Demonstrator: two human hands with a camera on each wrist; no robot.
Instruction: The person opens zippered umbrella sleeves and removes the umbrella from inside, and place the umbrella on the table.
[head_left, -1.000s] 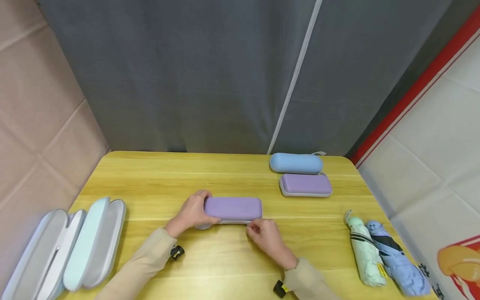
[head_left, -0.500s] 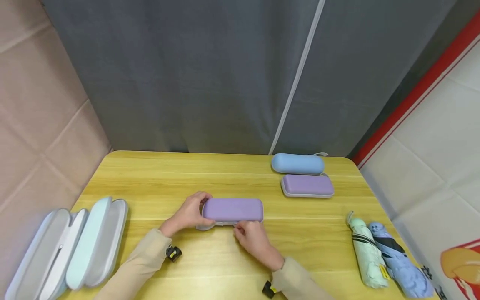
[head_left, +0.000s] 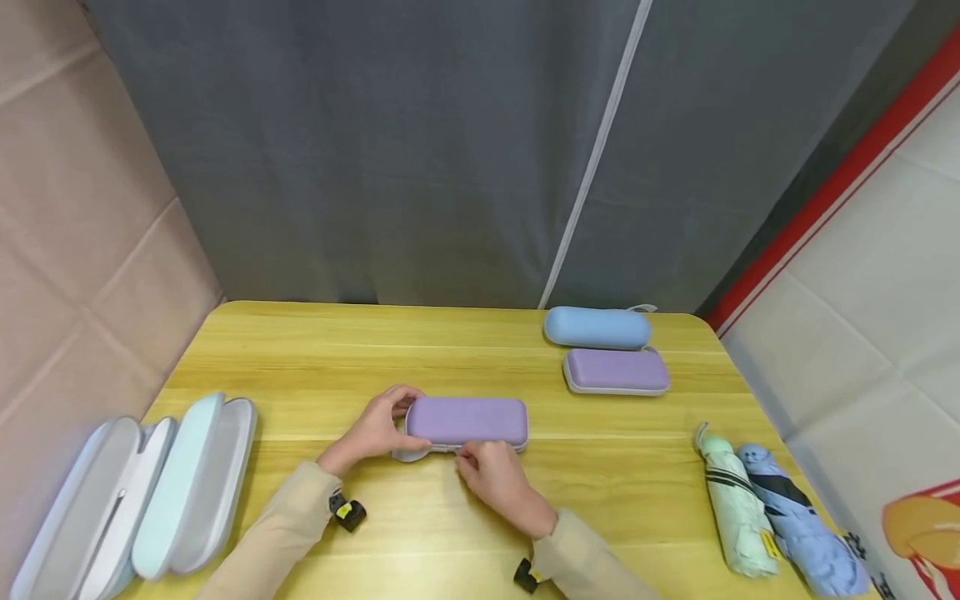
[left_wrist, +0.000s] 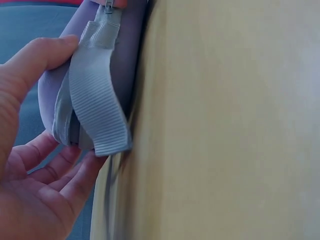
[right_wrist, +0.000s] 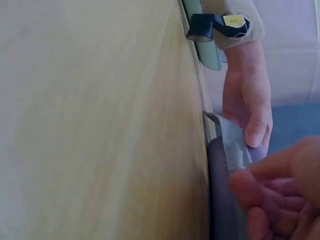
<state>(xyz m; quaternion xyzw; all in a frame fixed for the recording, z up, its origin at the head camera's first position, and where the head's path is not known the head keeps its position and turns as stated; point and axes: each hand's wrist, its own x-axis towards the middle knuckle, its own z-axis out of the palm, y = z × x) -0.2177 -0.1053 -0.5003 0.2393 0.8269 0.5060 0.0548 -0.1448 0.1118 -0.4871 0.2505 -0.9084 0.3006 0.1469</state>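
Observation:
A purple zip case (head_left: 467, 420) lies on the table in front of me in the head view. My left hand (head_left: 377, 427) grips its left end, the thumb at the near side and the fingers behind. In the left wrist view a grey ribbed strap (left_wrist: 97, 90) hangs over that end from the zipper. My right hand (head_left: 501, 477) pinches the zipper pull at the near edge, left of the case's middle. Fingers and thumb (right_wrist: 247, 187) cover most of the pull in the right wrist view, with the strap just beyond them.
A blue case (head_left: 597, 327) and another purple case (head_left: 617, 372) lie at the back right. Two opened cases, one mint (head_left: 178, 487) and one pale blue (head_left: 56, 512), stand at the left. Folded green (head_left: 738, 508) and blue (head_left: 802, 521) umbrellas lie at the right.
My right hand has slid left along the case's near edge with the zipper pull, from the right corner to left of the middle. The left hand has kept its grip on the left end.

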